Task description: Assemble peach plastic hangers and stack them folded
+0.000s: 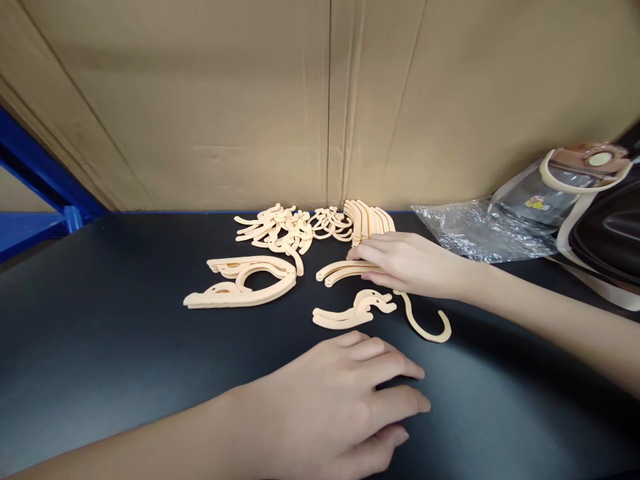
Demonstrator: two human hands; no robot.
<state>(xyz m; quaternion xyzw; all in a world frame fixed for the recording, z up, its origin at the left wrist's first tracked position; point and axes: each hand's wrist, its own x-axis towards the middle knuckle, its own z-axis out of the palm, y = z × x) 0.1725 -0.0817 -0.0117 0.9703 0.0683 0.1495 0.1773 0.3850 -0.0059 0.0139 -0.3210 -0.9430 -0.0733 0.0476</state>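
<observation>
My right hand (pixel 405 263) is closed over the right ends of two curved beige hanger arms (pixel 345 268), its fingertips hiding where it grips them. In front of those arms lie two smaller hook-ended pieces (pixel 347 315), one partly on the other. An S-shaped hanger hook (pixel 427 333) rests just to their right. Nearer to me, my left hand (pixel 345 400) hovers over or rests on the black tabletop, palm down, with fingers apart and nothing in them. Folded hangers (pixel 260 287) lie stacked to the left of the arms.
At the back are a heap of small beige pieces (pixel 280 227), several loose hooks (pixel 330 221) and a row of curved arms (pixel 367 219). A clear plastic bag (pixel 465 230), a bottle (pixel 555 190) and a dark bag (pixel 607 233) occupy the right. Cardboard (pixel 225 100) stands behind.
</observation>
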